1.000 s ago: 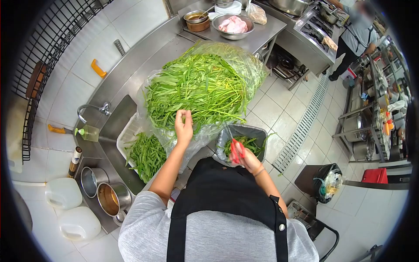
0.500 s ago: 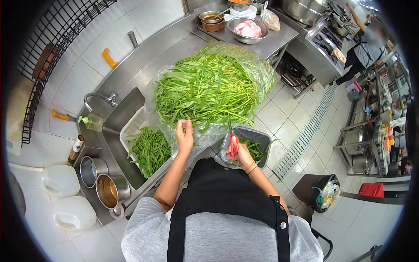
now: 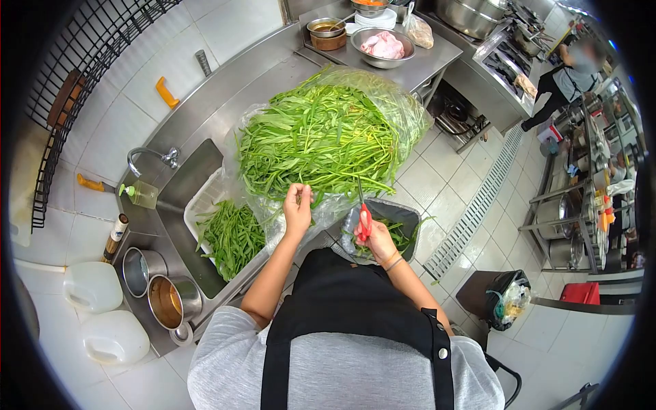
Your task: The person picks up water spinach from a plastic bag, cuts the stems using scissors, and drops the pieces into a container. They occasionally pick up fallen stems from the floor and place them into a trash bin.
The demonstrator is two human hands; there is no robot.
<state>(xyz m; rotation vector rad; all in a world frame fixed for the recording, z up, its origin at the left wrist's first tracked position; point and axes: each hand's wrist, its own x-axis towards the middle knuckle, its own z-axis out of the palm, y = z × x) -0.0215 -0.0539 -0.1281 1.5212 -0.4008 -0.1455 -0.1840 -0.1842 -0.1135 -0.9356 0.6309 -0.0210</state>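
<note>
Looking from the left, we see two white plastic jugs [image 3: 93, 285] beside two steel pots [image 3: 174, 302]; above them a pump bottle [image 3: 143, 194] stands near the tap [image 3: 152, 160]; the sink [image 3: 195, 167] is set into the steel bench [image 3: 236, 85], and in it a white basket [image 3: 194, 205] holds a smaller pile of cut greens [image 3: 232, 239].

Our left hand [image 3: 297, 210] is raised at the near edge of the big heap of leafy greens [image 3: 314, 137], its fingers curled in with the thumb close to them; we cannot tell whether they have hold of a stem; the heap lies in an open clear plastic bag [image 3: 410, 113], to the right of the basket.

Our right hand [image 3: 380, 244] has its fingers closed around the red handles of the scissors [image 3: 365, 220]; the blades point away from us, up to the stems at the heap's near edge; below and around this hand is a lined bin [image 3: 418, 217] with loose greens inside; at the far end of the bench sits a metal bowl [image 3: 384, 61] of raw meat [image 3: 383, 45]; farther right, a person [image 3: 574, 75] stands beyond the stove [image 3: 506, 61].
</note>
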